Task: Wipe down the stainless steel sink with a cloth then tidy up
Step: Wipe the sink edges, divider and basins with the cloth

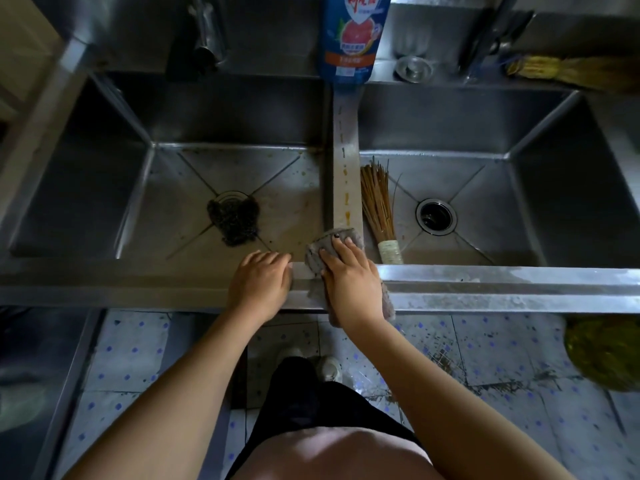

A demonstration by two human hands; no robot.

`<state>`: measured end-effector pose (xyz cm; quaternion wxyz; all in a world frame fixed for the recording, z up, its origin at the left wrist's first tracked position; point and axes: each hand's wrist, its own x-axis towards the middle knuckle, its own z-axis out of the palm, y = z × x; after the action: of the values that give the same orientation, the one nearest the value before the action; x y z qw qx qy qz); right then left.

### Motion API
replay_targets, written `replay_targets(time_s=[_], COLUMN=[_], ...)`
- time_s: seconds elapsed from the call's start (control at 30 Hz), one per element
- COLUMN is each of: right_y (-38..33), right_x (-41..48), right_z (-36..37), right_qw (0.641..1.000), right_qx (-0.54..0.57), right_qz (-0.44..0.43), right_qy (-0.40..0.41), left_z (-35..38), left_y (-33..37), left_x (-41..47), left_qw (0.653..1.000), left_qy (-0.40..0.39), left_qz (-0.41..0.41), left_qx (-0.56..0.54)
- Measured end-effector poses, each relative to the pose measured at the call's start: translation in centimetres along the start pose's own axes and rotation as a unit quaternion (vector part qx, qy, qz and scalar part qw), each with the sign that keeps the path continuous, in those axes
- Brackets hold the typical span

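Observation:
A double stainless steel sink fills the view, with a divider streaked with orange drips between the two basins. My right hand presses flat on a grey cloth where the divider meets the front rim. Part of the cloth hangs over the front edge below my wrist. My left hand rests palm down on the front rim just left of the cloth, fingers together, holding nothing.
A dark steel wool scrubber covers the left basin's drain. A bamboo brush lies in the right basin beside its open drain. At the back stand a blue detergent bottle, a strainer, another bamboo brush and a faucet.

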<state>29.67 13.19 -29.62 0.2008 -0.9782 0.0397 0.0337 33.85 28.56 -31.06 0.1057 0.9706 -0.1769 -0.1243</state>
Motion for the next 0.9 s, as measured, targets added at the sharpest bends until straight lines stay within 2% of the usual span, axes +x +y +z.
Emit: replay_targets(time_s=[0.07,0.17,0.3,0.47,0.57,0.67,0.8,0.9], right_y=[0.3,0.8,0.7,0.8,1.2,1.8,3.3,4.1], right_x=[-0.5,-1.4,-1.1,1.6,3.9,6.4,7.6,7.3], right_z=[0.1,-0.1,-0.4,-0.9,-2.1,-3.1,-1.9,-1.0], right_qw=[0.999,0.996,0.996,0.984,0.98,0.982,1.0,1.0], right_qx=[-0.025,-0.067,0.003,0.068,0.079,0.092,0.012,-0.013], right_qz=[-0.01,-0.019,0.017,0.064,0.065,0.057,0.011,-0.003], right_qy=[0.043,0.062,0.083,0.15,0.17,0.152,0.005,-0.018], left_z=[-0.1,-0.5,-1.4,-2.4,-2.3,-1.5,-1.4,-1.0], left_y=[-0.1,0.1,1.0,2.7,3.3,3.9,5.2,5.8], left_x=[0.2,0.8,2.0,3.2,3.9,4.9,5.9,6.0], left_qw=[1.0,0.999,0.993,0.983,0.965,0.96,0.961,0.975], left_qy=[-0.016,-0.037,-0.1,-0.128,-0.165,-0.19,-0.174,-0.176], left_qz=[-0.008,-0.039,-0.057,-0.002,-0.001,-0.011,-0.022,-0.017], left_qx=[0.005,0.003,-0.032,-0.134,-0.204,-0.206,-0.213,-0.133])
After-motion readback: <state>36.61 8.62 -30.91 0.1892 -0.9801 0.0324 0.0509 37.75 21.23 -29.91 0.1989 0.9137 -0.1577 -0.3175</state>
